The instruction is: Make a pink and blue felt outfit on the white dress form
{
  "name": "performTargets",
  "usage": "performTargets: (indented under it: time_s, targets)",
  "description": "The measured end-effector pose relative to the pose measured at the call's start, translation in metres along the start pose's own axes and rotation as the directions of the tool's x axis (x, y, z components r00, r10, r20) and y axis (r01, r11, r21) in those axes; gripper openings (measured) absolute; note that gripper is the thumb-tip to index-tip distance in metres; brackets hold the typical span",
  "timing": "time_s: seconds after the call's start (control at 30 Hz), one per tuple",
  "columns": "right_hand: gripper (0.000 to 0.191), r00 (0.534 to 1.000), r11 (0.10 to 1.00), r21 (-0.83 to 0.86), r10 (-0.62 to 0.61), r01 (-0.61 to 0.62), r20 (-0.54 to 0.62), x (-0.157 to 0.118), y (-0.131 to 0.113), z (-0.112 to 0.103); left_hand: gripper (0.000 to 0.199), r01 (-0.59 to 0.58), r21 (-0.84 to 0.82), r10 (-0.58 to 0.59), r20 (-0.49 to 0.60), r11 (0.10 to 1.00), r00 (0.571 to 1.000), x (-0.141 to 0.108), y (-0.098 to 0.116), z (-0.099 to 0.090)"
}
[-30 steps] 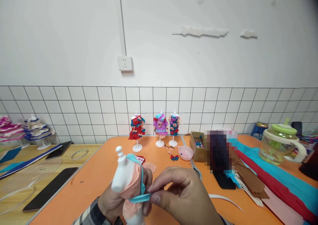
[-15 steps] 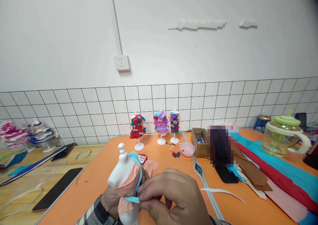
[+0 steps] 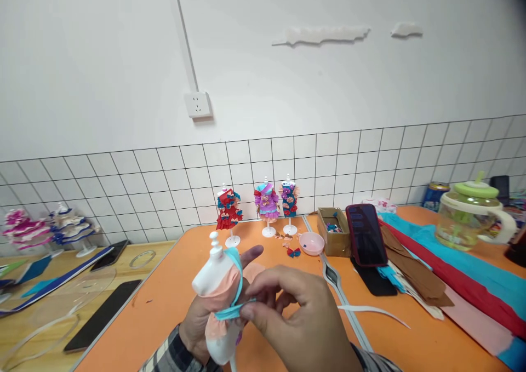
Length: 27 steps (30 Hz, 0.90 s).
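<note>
A small white dress form [image 3: 219, 347] is held tilted in front of me by my left hand [image 3: 195, 325], which grips it from behind. Peach fabric [image 3: 224, 288] wraps its chest, with a short piece hanging below the waist. A light blue crepe strip [image 3: 228, 312] runs over one shoulder and around the waist. My right hand [image 3: 306, 317] pinches the strip's end between thumb and forefinger at the form's right side. One finger of my left hand points out behind the form.
Three dressed mini forms [image 3: 267, 202] stand at the back, beside a pink bowl [image 3: 311, 243] and a cardboard box [image 3: 333, 232]. To the right are a phone [image 3: 365, 235], crepe strips [image 3: 460, 273] and a green-lidded jug [image 3: 466, 218]. A white strip [image 3: 373, 309] lies nearby.
The blue strip now lies across the front of the waist, where before only a short end showed. My left finger has extended. The view has shifted slightly.
</note>
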State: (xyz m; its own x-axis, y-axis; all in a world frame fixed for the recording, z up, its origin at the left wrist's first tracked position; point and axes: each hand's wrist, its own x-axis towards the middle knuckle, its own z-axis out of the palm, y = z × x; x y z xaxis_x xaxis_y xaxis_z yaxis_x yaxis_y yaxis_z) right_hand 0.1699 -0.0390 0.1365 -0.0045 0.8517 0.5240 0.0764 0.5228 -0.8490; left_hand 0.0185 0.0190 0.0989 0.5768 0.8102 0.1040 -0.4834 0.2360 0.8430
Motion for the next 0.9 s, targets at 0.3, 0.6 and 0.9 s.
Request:
performTargets:
  time_s: [0.3,0.6,0.9]
  targets:
    - [0.028,0.955,0.959,0.065,0.265,-0.276,0.133,0.009,-0.001,-0.013,0.034,0.112,0.038,-0.111,-0.036,0.993,0.993,0.002,0.003,0.003]
    - [0.033,0.914,0.882,0.274,0.322,-0.384,0.246,0.012,0.009,-0.01,0.029,0.137,-0.083,-0.135,0.029,0.987,0.99,0.009,-0.013,0.002]
    - [0.027,0.936,0.947,0.187,0.201,-0.261,0.289,0.028,0.028,-0.015,0.02,0.2,0.029,-0.19,-0.199,0.979,0.961,0.007,0.0,0.007]
